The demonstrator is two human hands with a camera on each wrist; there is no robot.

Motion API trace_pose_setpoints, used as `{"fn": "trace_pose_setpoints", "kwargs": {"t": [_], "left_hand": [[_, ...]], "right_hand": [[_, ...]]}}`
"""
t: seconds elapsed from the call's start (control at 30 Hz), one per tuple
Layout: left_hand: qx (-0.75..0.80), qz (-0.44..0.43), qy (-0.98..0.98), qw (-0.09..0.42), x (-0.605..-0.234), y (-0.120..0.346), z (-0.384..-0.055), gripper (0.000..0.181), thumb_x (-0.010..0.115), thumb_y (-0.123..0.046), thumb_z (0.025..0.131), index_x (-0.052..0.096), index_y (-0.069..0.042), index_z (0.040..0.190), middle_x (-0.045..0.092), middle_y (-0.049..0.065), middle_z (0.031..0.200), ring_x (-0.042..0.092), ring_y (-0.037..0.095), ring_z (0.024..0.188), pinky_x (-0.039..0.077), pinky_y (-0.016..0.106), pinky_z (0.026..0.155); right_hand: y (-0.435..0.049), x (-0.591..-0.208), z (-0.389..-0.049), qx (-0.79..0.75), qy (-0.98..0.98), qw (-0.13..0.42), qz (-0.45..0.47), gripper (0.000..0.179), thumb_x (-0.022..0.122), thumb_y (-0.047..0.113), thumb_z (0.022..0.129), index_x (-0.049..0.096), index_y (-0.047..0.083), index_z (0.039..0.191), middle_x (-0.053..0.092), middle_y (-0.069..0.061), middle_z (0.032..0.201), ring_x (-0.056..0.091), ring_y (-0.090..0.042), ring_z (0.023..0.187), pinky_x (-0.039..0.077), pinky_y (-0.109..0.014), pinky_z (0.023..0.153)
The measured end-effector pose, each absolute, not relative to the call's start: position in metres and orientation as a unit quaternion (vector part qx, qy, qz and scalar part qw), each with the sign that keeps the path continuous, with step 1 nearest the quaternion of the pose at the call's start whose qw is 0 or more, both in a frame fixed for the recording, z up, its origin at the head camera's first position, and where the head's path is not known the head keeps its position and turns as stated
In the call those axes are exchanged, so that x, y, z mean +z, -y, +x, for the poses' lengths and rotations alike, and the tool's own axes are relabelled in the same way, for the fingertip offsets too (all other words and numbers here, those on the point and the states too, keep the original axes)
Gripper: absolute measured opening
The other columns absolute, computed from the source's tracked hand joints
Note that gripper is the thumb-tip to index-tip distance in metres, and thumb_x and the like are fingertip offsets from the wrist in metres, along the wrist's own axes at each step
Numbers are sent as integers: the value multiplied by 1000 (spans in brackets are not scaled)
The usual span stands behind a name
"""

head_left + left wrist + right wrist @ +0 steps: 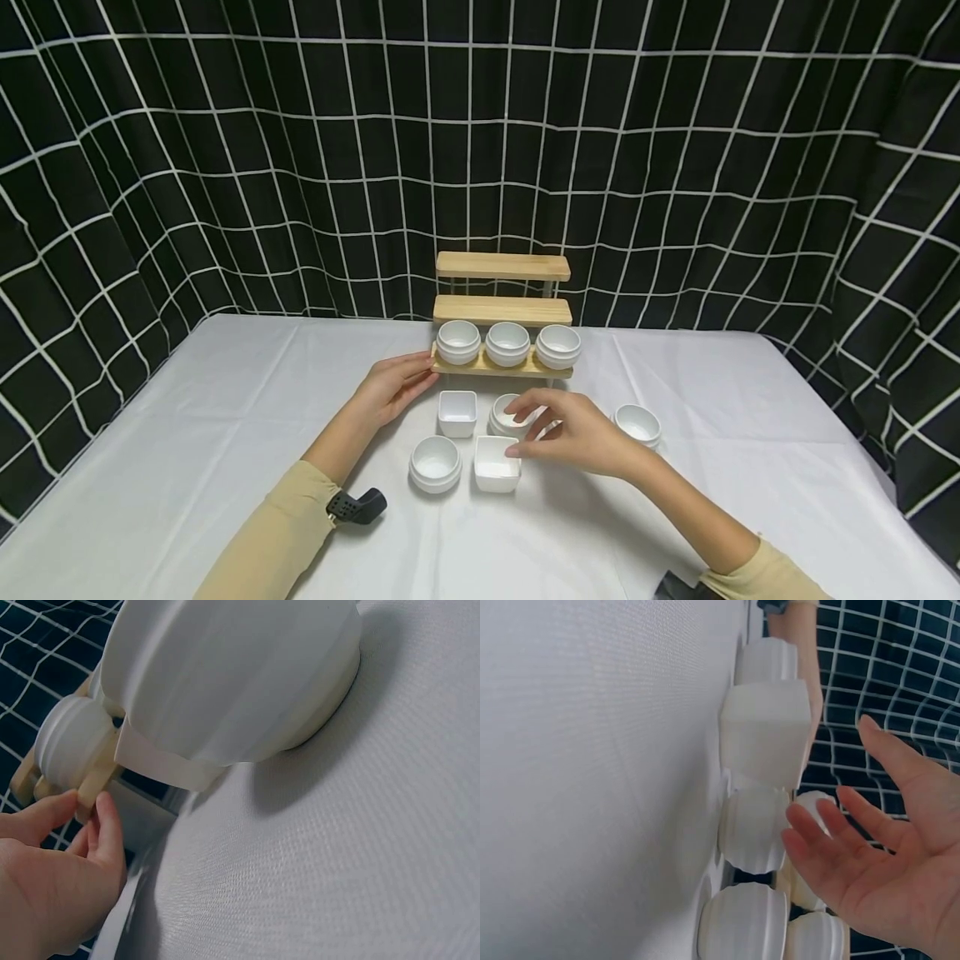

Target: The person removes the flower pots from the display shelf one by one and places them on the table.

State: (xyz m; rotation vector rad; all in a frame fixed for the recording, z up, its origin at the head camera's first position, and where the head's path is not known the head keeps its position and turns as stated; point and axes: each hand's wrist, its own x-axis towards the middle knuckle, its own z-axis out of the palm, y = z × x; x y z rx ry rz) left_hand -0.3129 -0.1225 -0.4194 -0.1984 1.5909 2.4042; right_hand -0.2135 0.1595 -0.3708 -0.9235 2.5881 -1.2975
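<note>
A three-step wooden rack [501, 311] stands at the back of the table, with three round white bowls [507, 344] on its lowest step. My left hand [396, 386] pinches the left end of that step between thumb and fingers, as the left wrist view shows. Just over the loose bowls in front of the rack hovers my right hand [573, 429], thumb and fingers spread apart with nothing between them. Beneath its fingers are a partly covered round bowl [501, 425] and, by the thumb, a square white bowl [497, 475].
Another square bowl [457, 414] stands close in front of the rack, with a round bowl [435, 465] nearer the front. Off to the right sits one more round bowl [637, 423], partly behind the right wrist. A black gridded curtain [495, 150] hangs behind the white-covered table [225, 433].
</note>
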Motion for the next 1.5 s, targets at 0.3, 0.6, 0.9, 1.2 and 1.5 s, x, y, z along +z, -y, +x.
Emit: {"fn": "trace_pose_setpoints", "kwargs": {"t": [0.3,0.6,0.9,1.2,1.5], "left_hand": [[827,-71,-543,125,-420,122,-313,45,55,6,106,47,14,149,52,28,149,71,8,91,61,21,101],[827,-76,-542,128,-419,123,-312,45,56,5,106,48,12,150,58,24,141,72,8,90,61,21,100],[827,-77,-543,125,-420,122,-313,44,56,5,106,49,12,149,54,27,147,72,8,90,62,20,99],[823,-74,-548,128,-420,122,-312,44,56,4,106,49,11,150,55,26,146,71,7,90,62,20,100],[827,-65,-543,131,-419,124,-313,46,55,4,107,46,13,150,61,22,137,71,7,91,61,20,101]], "right_hand": [[-161,-370,-216,-431,-850,41,-301,40,86,18,89,70,-1,121,70,-18,117,73,-18,93,69,-31,81],[-160,-363,-223,-436,-848,32,-300,44,87,13,89,67,-6,123,68,-23,118,72,-19,92,69,-34,82],[-155,-353,-231,-421,-856,22,-300,38,84,9,90,69,-5,122,71,-21,121,72,-19,92,69,-34,83],[-151,-340,-244,-414,-861,4,-295,38,83,9,92,68,-8,123,70,-23,120,75,-28,95,69,-38,89],[-143,-325,-258,-406,-869,-12,-282,39,82,10,93,68,-7,125,70,-24,125,74,-34,102,68,-45,93]]}}
